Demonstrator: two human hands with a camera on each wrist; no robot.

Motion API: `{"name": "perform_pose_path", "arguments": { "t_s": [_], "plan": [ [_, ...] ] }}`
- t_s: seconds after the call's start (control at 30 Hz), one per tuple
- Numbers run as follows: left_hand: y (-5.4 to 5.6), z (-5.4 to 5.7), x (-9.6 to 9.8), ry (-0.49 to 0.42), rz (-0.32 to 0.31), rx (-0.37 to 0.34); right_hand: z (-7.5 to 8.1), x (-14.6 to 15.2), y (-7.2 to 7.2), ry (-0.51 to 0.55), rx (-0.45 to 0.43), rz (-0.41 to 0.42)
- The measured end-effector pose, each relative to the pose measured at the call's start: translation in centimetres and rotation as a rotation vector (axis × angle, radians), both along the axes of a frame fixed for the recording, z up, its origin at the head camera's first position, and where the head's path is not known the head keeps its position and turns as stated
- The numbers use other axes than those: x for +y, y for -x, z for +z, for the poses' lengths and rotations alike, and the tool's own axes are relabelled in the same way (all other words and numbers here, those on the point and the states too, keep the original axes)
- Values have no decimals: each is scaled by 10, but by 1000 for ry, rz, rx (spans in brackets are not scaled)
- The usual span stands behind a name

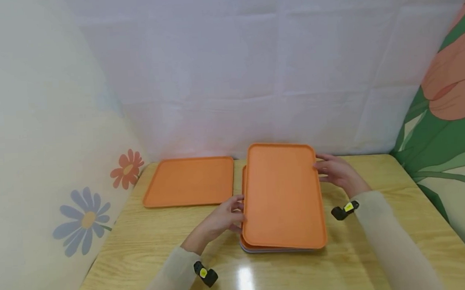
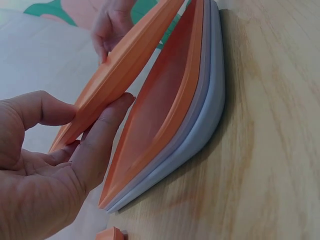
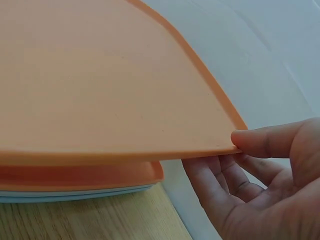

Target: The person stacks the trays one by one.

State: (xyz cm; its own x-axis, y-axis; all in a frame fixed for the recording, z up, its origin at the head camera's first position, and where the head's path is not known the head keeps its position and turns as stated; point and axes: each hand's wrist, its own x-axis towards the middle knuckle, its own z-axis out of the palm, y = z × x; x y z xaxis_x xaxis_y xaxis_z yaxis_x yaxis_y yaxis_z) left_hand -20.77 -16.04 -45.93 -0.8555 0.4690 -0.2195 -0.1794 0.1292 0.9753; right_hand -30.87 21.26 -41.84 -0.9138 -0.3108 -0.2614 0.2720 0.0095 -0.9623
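Note:
Both hands hold one orange tray (image 1: pixel 282 195) raised and tilted over a stack of trays. My left hand (image 1: pixel 223 217) pinches its left edge, thumb on top and fingers underneath, as the left wrist view shows. At the far right edge my right hand (image 1: pixel 336 172) grips the rim the same way, thumb above and fingers below. Under the lifted tray lies another orange tray (image 2: pixel 165 100), the top of the stack, with pale grey-blue trays (image 2: pixel 212 95) beneath it. A gap shows between the lifted tray and the stack.
A separate orange tray (image 1: pixel 191 182) lies flat on the wooden table (image 1: pixel 151 250) at the back left. A white cloth (image 1: pixel 252 74) hangs behind the table. Walls with painted flowers stand at left and right.

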Motion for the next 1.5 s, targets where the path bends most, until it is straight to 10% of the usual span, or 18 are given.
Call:
{"name": "perform_pose_path", "arguments": {
  "t_s": [0.9,1.5],
  "plan": [
    [-1,-8,-3,42,5,-6,-23,-23,18,-140,59,-43],
    [-3,-3,2,239,30,73,-37,-33,23,-276,35,-40]
  ]
}}
